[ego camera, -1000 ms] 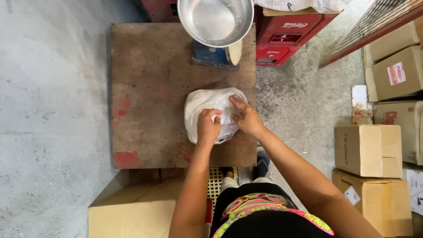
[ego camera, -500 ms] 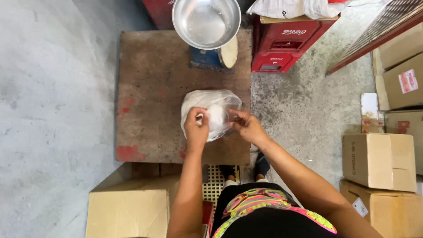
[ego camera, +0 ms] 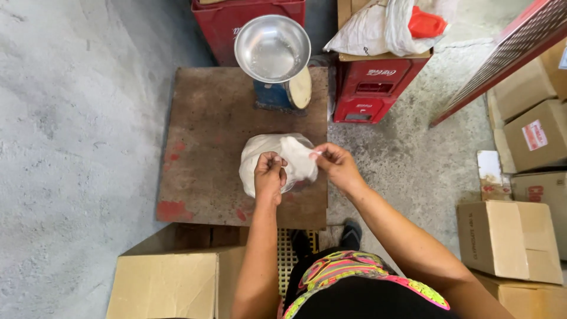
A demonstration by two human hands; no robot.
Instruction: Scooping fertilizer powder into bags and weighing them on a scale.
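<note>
Both hands pinched the neck of a white-filled plastic bag at frame centre on the table: left hand gripped, right hand pulled the film taut.

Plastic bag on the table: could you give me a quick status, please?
Left hand and right hand both pinching bag mouth. Plastic bag of white powder rests on table. Nothing in the way.

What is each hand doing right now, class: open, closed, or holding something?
Left hand: closed, gripping the top of the white plastic bag.
Right hand: closed, pinching the bag's edge between its fingertips.
</note>
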